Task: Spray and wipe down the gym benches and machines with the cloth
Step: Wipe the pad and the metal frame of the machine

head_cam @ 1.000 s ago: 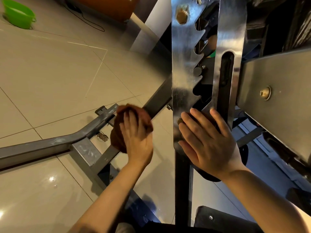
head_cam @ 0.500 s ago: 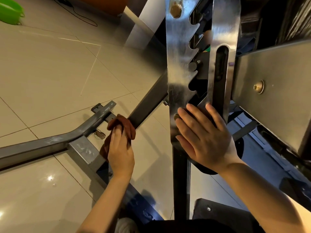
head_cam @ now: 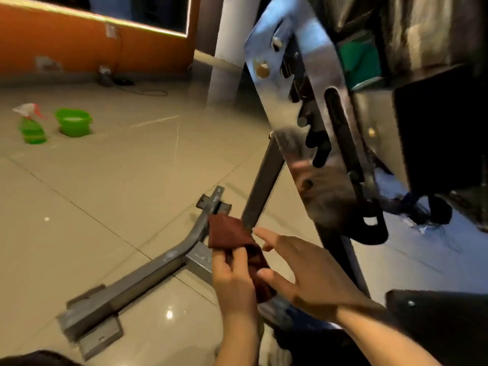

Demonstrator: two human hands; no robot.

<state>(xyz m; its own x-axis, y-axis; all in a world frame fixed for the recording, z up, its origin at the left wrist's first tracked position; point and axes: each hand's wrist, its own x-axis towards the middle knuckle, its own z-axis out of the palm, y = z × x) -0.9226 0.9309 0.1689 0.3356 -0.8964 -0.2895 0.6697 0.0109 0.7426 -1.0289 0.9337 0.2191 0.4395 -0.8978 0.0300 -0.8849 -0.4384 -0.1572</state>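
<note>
The right hand (head_cam: 309, 276) has left the steel plate (head_cam: 298, 143) and now reaches, fingers spread, toward the cloth (head_cam: 232, 239) gripped in the left hand (head_cam: 232, 281) above the floor frame (head_cam: 148, 273). Probably refolding mid-wipe; the next pass needs a clean face.

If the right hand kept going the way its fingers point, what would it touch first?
Most likely the brown cloth held in the left hand. The right hand points left at it, fingers spread and already close, though depth is hard to judge.
</note>
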